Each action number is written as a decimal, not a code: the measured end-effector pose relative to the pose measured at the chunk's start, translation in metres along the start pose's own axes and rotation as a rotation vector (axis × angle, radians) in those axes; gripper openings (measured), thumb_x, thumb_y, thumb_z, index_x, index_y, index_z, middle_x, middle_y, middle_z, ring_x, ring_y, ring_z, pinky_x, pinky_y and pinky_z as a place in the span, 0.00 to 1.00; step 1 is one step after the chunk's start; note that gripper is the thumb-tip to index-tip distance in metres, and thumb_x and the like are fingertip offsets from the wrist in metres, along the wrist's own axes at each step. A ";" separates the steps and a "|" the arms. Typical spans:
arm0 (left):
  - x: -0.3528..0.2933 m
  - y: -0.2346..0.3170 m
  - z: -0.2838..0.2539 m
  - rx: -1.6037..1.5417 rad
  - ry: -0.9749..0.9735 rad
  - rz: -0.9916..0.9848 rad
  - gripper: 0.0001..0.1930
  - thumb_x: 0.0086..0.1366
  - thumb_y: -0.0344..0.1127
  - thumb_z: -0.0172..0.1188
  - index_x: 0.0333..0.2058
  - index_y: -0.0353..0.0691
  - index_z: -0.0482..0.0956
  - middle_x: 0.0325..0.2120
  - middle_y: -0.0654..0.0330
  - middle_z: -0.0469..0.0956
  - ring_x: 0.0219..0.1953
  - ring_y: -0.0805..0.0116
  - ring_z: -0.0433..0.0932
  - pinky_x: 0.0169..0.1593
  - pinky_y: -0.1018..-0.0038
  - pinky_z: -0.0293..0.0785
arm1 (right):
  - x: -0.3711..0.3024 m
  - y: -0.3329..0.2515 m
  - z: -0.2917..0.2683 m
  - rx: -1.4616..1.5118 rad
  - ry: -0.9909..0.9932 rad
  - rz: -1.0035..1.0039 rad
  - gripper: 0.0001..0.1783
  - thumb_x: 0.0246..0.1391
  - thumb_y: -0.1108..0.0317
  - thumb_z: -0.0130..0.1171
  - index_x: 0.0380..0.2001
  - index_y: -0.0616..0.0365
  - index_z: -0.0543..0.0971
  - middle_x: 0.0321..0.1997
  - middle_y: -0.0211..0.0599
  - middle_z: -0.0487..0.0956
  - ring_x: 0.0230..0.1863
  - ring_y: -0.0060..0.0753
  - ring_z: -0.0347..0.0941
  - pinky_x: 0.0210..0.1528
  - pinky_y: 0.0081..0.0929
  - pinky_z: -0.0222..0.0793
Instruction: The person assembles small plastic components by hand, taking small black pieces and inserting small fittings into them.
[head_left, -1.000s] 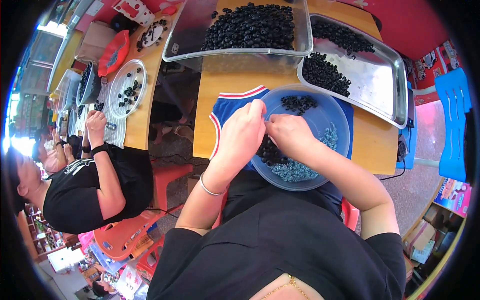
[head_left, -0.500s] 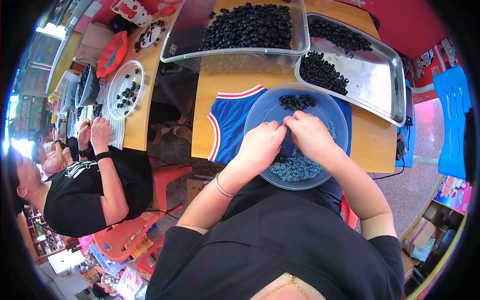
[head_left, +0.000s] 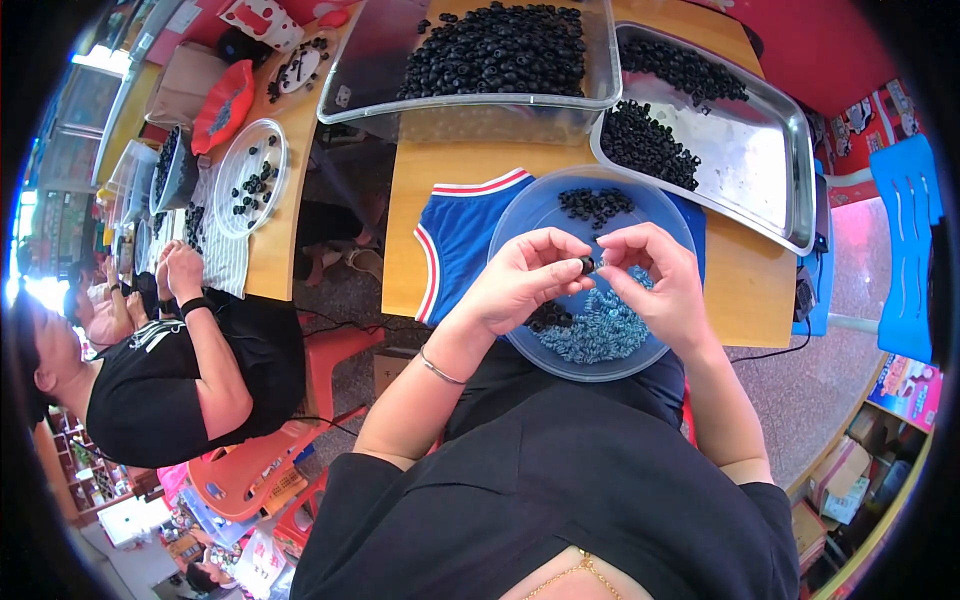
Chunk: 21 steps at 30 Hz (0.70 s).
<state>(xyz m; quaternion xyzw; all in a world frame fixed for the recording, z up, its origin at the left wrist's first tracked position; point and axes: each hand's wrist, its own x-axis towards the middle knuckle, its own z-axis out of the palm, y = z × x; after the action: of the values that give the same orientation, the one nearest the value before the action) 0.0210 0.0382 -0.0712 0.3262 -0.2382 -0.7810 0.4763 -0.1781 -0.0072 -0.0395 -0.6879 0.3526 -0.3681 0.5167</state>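
Observation:
Over a translucent blue round basin (head_left: 520, 215), my two hands come close together. Pinched between the thumb and fingers of my left hand (head_left: 530, 278) is a small round black plastic part (head_left: 587, 265). My right hand (head_left: 662, 280) is curled beside it, thumb and fingertips nearly meeting at the black part; whatever they pinch is too small to make out. Inside the basin lie a heap of small light-blue pieces (head_left: 600, 332), a cluster of black parts (head_left: 595, 205) at the far side and more black parts (head_left: 548, 317) beneath my left hand.
A clear plastic bin (head_left: 470, 102) of black parts stands beyond the basin, with a metal tray (head_left: 765, 165) to its right. Blue cloth (head_left: 460, 235) lies under the basin. Left, a person (head_left: 150, 390) works at another table near a round lid (head_left: 262, 150). A blue chair (head_left: 905, 240) stands right.
My hands have turned and drawn slightly apart, bringing the black part into sight in my left fingers. The person at left has brought both hands together.

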 end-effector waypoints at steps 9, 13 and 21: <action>0.004 -0.010 0.002 -0.132 -0.082 -0.010 0.09 0.64 0.26 0.61 0.43 0.36 0.76 0.39 0.59 0.79 0.41 0.70 0.81 0.44 0.79 0.79 | -0.006 0.003 0.001 -0.015 0.043 -0.103 0.18 0.44 0.83 0.64 0.42 0.59 0.80 0.33 0.34 0.80 0.33 0.24 0.78 0.37 0.21 0.74; 0.006 -0.014 0.004 -0.132 -0.067 0.002 0.09 0.64 0.26 0.61 0.42 0.37 0.76 0.39 0.60 0.79 0.41 0.71 0.80 0.45 0.78 0.78 | -0.008 0.008 0.000 -0.070 0.059 -0.136 0.19 0.43 0.81 0.66 0.42 0.58 0.81 0.33 0.34 0.80 0.33 0.25 0.78 0.37 0.22 0.74; 0.005 -0.010 0.001 -0.188 -0.041 0.038 0.08 0.64 0.26 0.60 0.42 0.38 0.74 0.41 0.58 0.77 0.42 0.72 0.78 0.48 0.78 0.76 | -0.001 0.010 -0.018 -0.279 0.144 -0.077 0.15 0.45 0.79 0.65 0.40 0.59 0.80 0.36 0.36 0.80 0.35 0.30 0.78 0.38 0.25 0.74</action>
<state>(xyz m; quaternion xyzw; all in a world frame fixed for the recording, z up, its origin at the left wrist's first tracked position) 0.0124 0.0380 -0.0791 0.2593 -0.1797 -0.7974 0.5145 -0.1955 -0.0168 -0.0460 -0.7379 0.4099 -0.3836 0.3747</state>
